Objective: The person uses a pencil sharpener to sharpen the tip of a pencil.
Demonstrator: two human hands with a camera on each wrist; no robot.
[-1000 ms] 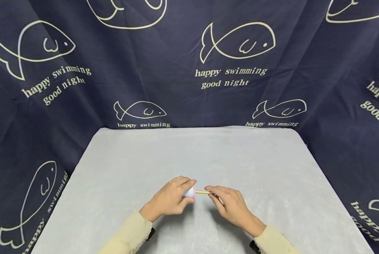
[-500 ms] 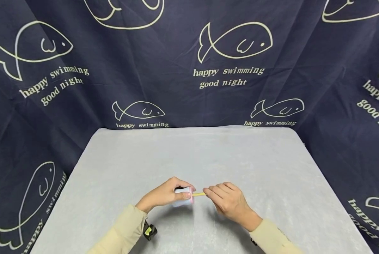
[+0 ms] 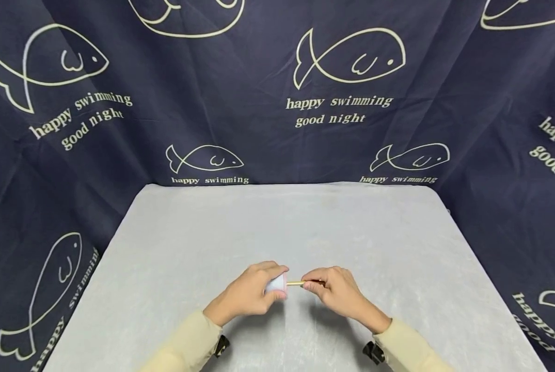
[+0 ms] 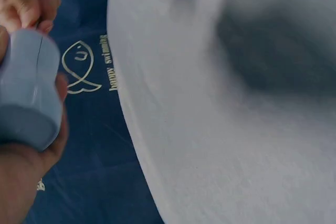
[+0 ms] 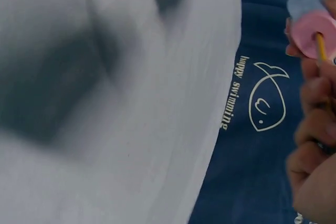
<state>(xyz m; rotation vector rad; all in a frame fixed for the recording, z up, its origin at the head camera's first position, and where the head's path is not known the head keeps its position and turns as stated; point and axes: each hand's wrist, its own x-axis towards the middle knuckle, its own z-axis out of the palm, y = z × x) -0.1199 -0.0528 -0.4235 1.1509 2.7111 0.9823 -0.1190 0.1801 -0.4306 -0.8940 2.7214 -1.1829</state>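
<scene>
My left hand point(image 3: 248, 289) grips a light-blue pencil sharpener point(image 3: 276, 283) with a pink end, held above the table. In the left wrist view, the sharpener's blue body point(image 4: 31, 85) has a narrow waist. A yellow pencil point(image 3: 295, 283) goes into the hole in the pink end point(image 5: 304, 31), as the right wrist view shows. My right hand point(image 3: 341, 293) pinches the pencil between thumb and fingers, close to the sharpener. A dark stretch of the pencil lies behind the thumb. The pencil's tip is hidden inside the sharpener.
A pale grey cloth covers the table point(image 3: 286, 222). Around its back and sides hangs a dark blue curtain point(image 3: 268, 113) with fish outlines and lettering. Both wrists carry black straps below cream sleeves point(image 3: 184, 341).
Half a second ago the left thumb lay over the sharpener and the right knuckles were up. Both hands have since turned back, and the right fingers grip the pencil differently. The pencil stays in the hole.
</scene>
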